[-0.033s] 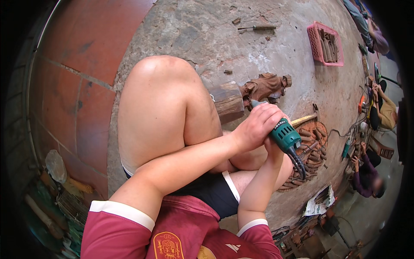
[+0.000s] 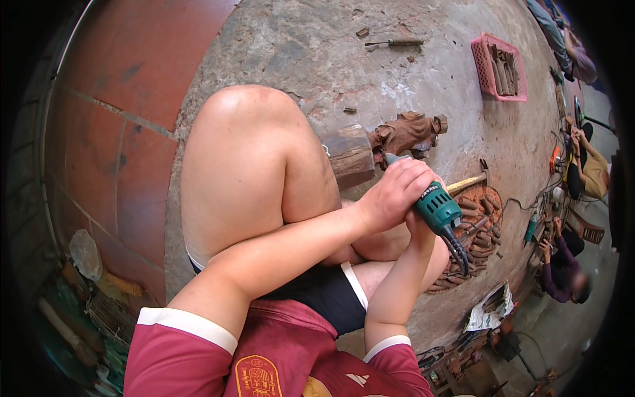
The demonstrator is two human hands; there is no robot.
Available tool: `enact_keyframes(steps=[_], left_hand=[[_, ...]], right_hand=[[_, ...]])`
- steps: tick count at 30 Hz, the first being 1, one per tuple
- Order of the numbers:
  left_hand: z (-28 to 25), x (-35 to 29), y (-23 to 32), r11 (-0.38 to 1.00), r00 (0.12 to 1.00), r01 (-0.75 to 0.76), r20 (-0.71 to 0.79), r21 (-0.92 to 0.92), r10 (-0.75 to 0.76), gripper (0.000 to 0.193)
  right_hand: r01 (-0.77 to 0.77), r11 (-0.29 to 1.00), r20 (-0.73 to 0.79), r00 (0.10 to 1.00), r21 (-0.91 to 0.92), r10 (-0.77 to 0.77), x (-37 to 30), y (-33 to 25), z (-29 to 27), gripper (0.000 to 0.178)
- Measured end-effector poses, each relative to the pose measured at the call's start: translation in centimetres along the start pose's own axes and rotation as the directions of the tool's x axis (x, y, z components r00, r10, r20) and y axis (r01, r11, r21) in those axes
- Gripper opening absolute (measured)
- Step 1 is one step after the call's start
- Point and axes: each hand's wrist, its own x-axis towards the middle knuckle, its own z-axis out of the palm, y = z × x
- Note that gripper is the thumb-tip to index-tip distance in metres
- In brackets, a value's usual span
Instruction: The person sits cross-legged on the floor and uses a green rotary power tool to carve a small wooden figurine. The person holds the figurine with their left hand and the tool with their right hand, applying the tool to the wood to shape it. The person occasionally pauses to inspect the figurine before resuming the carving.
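Rough grey floor (image 2: 297, 40) under and around the brown carving (image 2: 407, 135); red tiles (image 2: 152, 53) well left of it, pink basket (image 2: 498, 92) beyond and right, other people (image 2: 596, 175) far right. Carving just ahead of the hands — long axis left to right, squared end left, narrower end right. Left hand (image 2: 395, 192) curled around a green power tool (image 2: 438, 206), nose aimed at the carving; right hand (image 2: 417, 223) mostly hidden — grip hard to judge.
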Motion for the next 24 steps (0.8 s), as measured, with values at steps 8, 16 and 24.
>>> enact_keyframes(steps=[8, 16, 24], left_hand=[[0.04, 0.13, 0.05, 1.000, 1.000, 0.000, -0.006, 0.009, 0.000, 0.055], [0.34, -0.17, -0.04, 1.000, 1.000, 0.007, 0.003, 0.003, -0.007, 0.053], [0.42, -0.40, 0.28, 1.000, 1.000, 0.015, 0.018, 0.014, -0.015, 0.053]], right_hand=[[-0.033, 0.997, -0.008, 0.999, 0.073, 0.034, -0.20, 0.36, 0.04, 0.030], [-0.030, 0.999, 0.019, 0.999, 0.044, 0.029, -0.17, 0.01, -0.19, 0.033], [-0.030, 0.999, 0.020, 0.999, 0.018, 0.030, -1.00, 0.56, -0.38, 0.033]])
